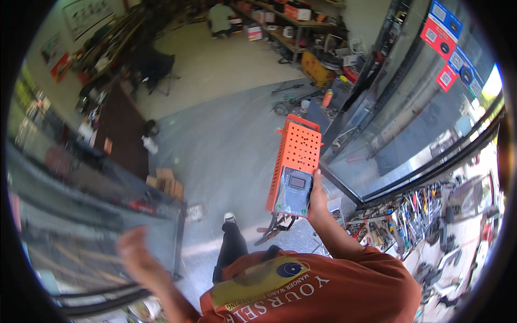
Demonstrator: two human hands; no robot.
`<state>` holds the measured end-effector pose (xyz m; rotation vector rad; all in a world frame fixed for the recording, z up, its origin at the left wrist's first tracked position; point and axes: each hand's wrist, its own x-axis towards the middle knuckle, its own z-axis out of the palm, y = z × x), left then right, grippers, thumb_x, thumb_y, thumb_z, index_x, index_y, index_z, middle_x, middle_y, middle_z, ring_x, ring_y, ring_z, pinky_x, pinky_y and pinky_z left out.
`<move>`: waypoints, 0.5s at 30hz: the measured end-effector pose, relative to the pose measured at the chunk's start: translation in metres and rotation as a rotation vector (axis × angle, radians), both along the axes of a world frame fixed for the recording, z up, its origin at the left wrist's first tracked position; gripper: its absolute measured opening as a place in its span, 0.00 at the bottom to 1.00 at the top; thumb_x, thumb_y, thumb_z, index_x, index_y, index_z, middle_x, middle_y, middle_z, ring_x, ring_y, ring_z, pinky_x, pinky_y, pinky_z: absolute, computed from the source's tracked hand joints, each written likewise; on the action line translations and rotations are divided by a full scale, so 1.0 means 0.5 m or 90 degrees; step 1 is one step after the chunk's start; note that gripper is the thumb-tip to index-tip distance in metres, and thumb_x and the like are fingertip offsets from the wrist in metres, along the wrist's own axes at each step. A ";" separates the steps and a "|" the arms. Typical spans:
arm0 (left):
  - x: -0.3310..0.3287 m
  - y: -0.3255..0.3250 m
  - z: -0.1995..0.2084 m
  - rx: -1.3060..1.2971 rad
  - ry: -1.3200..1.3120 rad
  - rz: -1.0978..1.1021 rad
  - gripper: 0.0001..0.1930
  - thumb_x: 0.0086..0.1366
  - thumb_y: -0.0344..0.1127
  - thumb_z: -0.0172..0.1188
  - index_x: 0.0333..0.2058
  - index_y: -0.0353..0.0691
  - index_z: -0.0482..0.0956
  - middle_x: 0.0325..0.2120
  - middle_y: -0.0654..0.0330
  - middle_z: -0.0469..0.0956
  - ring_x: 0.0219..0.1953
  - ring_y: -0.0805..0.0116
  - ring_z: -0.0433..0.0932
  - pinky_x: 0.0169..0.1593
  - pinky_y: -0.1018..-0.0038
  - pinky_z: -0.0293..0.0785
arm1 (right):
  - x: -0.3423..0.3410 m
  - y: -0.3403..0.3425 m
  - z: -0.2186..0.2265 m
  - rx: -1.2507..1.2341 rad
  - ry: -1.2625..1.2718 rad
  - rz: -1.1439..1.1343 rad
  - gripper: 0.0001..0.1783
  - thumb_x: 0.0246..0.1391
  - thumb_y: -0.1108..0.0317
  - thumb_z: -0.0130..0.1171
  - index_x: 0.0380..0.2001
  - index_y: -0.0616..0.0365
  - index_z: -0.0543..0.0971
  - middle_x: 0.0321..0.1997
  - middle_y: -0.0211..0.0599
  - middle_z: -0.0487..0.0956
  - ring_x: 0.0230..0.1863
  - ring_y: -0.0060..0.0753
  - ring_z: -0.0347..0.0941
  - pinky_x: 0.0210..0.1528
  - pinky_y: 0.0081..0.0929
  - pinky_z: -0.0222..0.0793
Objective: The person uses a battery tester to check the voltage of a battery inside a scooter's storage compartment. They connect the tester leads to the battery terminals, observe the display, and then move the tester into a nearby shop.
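An orange metal box [299, 148] with rows of round holes, a dark front panel with a small screen, and a handle bar at its far end looks like a battery charger or power unit. My right hand [319, 198] grips its lower right edge, holding it up in front of my body. Dark cables [280, 223] with clamp-like ends hang from its near end. My left hand [134, 250] is out to the left, near the glass door, smeared by motion; its fingers cannot be made out, and nothing shows in it.
Glass door panels [91, 210] stand left and right of the doorway. At right lies a spread of hand tools [414, 215]. Ahead are a cardboard box [166, 183], a yellow machine [318, 69], loaded shelves [291, 24] and a crouching person [219, 20]. A dark counter [123, 121] runs along the left.
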<state>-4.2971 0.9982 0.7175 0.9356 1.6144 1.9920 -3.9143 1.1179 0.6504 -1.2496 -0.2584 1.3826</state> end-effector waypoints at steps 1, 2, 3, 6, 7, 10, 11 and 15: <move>0.031 0.054 -0.041 -0.086 -0.017 -0.088 0.20 0.72 0.45 0.43 0.43 0.31 0.74 0.41 0.52 0.77 0.47 0.62 0.74 0.61 0.62 0.65 | -0.002 0.022 -0.010 -0.017 -0.012 -0.019 0.43 0.62 0.33 0.46 0.57 0.66 0.70 0.52 0.43 0.78 0.49 0.35 0.78 0.51 0.34 0.76; 0.051 0.107 -0.076 -0.192 -0.001 -0.186 0.18 0.72 0.43 0.45 0.40 0.32 0.75 0.38 0.53 0.78 0.46 0.63 0.75 0.59 0.65 0.67 | -0.005 0.051 -0.023 -0.026 -0.013 -0.040 0.43 0.62 0.32 0.46 0.57 0.66 0.70 0.52 0.43 0.78 0.49 0.35 0.78 0.51 0.34 0.75; 0.054 0.146 -0.128 -0.205 -0.054 -0.242 0.16 0.72 0.41 0.46 0.40 0.33 0.76 0.37 0.54 0.79 0.45 0.64 0.76 0.57 0.66 0.69 | -0.009 0.081 -0.039 -0.032 -0.012 -0.060 0.43 0.61 0.32 0.46 0.57 0.67 0.71 0.52 0.43 0.78 0.49 0.35 0.78 0.51 0.34 0.75; 0.047 0.276 -0.235 -0.269 -0.175 -0.398 0.12 0.71 0.37 0.51 0.40 0.33 0.76 0.36 0.55 0.80 0.42 0.66 0.79 0.52 0.70 0.73 | -0.019 0.162 -0.070 -0.074 -0.066 -0.143 0.47 0.60 0.31 0.46 0.53 0.74 0.73 0.49 0.44 0.79 0.48 0.34 0.77 0.50 0.30 0.74; 0.043 0.330 -0.233 -0.298 -0.165 -0.458 0.13 0.72 0.37 0.51 0.41 0.32 0.76 0.36 0.55 0.81 0.42 0.66 0.79 0.52 0.70 0.73 | -0.033 0.184 -0.053 -0.093 -0.077 -0.164 0.49 0.60 0.30 0.46 0.52 0.75 0.73 0.49 0.45 0.79 0.48 0.34 0.77 0.50 0.30 0.74; 0.072 0.490 -0.224 -0.358 -0.104 -0.640 0.14 0.72 0.38 0.50 0.42 0.32 0.76 0.37 0.55 0.81 0.42 0.66 0.79 0.52 0.71 0.72 | -0.058 0.243 -0.043 -0.116 -0.091 -0.248 0.53 0.56 0.26 0.46 0.52 0.78 0.73 0.49 0.51 0.78 0.47 0.36 0.75 0.50 0.32 0.72; 0.086 0.541 -0.209 -0.368 -0.060 -0.694 0.14 0.72 0.38 0.50 0.43 0.32 0.75 0.37 0.54 0.81 0.42 0.66 0.79 0.52 0.71 0.72 | -0.060 0.261 -0.029 -0.128 -0.094 -0.233 0.55 0.57 0.25 0.45 0.54 0.78 0.71 0.52 0.53 0.77 0.52 0.39 0.74 0.54 0.34 0.69; 0.139 0.727 -0.160 -0.331 0.045 -0.866 0.17 0.73 0.39 0.48 0.51 0.30 0.72 0.44 0.51 0.79 0.47 0.64 0.77 0.55 0.69 0.71 | -0.098 0.346 0.083 -0.178 -0.122 -0.200 0.60 0.56 0.23 0.39 0.57 0.82 0.68 0.56 0.59 0.74 0.59 0.43 0.68 0.61 0.35 0.61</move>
